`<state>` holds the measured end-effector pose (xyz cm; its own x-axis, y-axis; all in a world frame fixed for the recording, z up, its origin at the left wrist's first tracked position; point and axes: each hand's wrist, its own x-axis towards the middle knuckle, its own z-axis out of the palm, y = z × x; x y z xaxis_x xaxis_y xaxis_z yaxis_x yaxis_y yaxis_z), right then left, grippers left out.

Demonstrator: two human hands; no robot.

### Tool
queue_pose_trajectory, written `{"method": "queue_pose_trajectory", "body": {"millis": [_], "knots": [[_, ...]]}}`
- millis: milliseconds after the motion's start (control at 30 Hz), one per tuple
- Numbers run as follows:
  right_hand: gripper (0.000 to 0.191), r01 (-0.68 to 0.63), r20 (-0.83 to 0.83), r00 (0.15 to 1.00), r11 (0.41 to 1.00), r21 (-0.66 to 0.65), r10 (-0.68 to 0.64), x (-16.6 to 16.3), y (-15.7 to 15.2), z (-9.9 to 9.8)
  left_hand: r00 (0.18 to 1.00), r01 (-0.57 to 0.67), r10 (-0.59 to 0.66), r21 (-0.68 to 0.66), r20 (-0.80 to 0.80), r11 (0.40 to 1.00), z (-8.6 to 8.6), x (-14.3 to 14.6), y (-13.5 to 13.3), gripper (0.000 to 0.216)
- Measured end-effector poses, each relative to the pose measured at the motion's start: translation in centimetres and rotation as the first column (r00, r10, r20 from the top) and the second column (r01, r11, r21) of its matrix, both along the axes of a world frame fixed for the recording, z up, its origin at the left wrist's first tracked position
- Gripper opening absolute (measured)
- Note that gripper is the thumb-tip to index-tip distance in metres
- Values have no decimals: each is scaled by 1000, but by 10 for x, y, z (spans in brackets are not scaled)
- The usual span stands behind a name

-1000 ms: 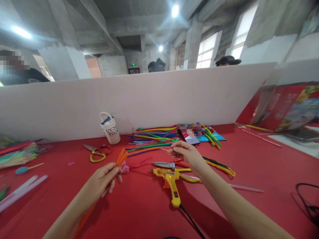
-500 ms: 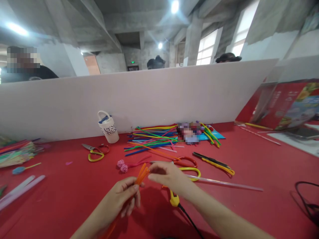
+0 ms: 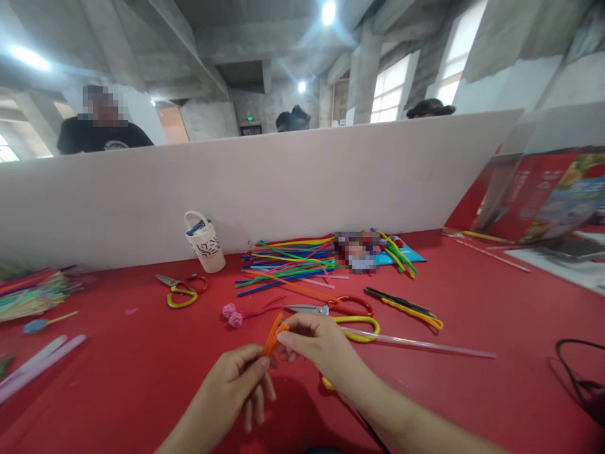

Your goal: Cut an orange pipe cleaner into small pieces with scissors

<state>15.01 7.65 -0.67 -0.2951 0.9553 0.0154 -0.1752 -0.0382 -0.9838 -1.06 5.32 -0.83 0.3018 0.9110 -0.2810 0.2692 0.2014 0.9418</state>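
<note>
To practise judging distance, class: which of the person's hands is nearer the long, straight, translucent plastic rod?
Right. The right hand is beside the left end of the rod; the left hand is farther left, beyond the right hand.

"What stood along the back?"
"A white partition (image 3: 265,183) — and before it, on the red table (image 3: 118,366), a white cup (image 3: 208,252) with dark markings and a looped handle."
"And beyond?"
"At left, a person (image 3: 106,133) wore a dark shirt; overhead, bright lights (image 3: 328,12) shone."
"Far right?"
"A red box (image 3: 529,202) — printed in bright colours."
</note>
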Motion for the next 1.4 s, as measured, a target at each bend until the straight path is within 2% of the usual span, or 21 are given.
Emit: {"method": "queue_pose_trajectory", "body": {"millis": [167,267,400,567,767,900,1033,1100,1267,1400], "knots": [[20,29,-73,997,999,-30,-31,-1,0,-1,989,75,-60,106,-135,992,2,0,-5,40],[19,47,-109,993,998,-50,-53,-1,1,-1,983,129,-111,122,-145,984,4,-3,-7,41],[18,54,-136,989,997,-63,-62,0,0,0,986,161,-154,116,-68,980,4,-6,-6,37],[22,11,-141,990,998,-54,-19,1,-3,4,986,164,-164,46,4,985,-1,-10,-3,35],[16,-11,-67,998,1000,-1,11,1,-6,8,974,182,-179,-8,142,983,3,-9,-3,31],[7,13,10,1000,999,47,-13,-2,-10,9,957,103,-106,28,271,994,5,-4,-4,28],[3,35,37,999,997,65,-38,-5,-15,8,981,-20,24,-25,190,999,6,1,-6,33],[9,37,24,999,998,58,-38,-6,-16,7,984,-54,56,-15,168,998,8,2,-6,34],[12,40,-9,999,998,47,-40,-6,-14,3,986,-43,37,32,164,999,15,2,-8,33],[15,37,-26,999,999,33,-36,-6,-13,1,997,-46,40,88,64,995,14,1,-7,31]]}}
